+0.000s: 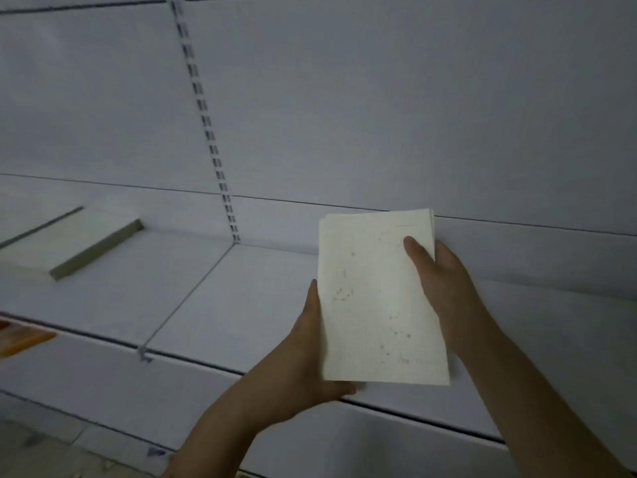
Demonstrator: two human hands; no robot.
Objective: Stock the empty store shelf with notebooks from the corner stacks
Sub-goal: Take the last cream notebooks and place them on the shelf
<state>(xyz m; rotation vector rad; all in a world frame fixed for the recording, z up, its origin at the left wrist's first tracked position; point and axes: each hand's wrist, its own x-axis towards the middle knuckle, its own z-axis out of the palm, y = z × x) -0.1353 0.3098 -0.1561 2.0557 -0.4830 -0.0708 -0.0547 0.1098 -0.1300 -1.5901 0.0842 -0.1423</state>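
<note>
Both hands hold a thin stack of pale notebooks [379, 298] above the right bay of the white shelf [241, 298]. The left hand [310, 357] supports the stack's near left corner, its fingers hidden underneath and the thumb along the left edge. The right hand [444, 288] grips the far right edge, thumb on the cover, fingers behind. Another stack [69, 243] lies flat, far left on the shelf.

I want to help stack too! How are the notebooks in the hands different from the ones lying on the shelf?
The held notebooks are gripped by the left hand and right hand, above the shelf. The shelf stack lies flat, untouched, far left. The held ones show a spotted cover; the stack shows its dark edge. Both look pale.
</note>
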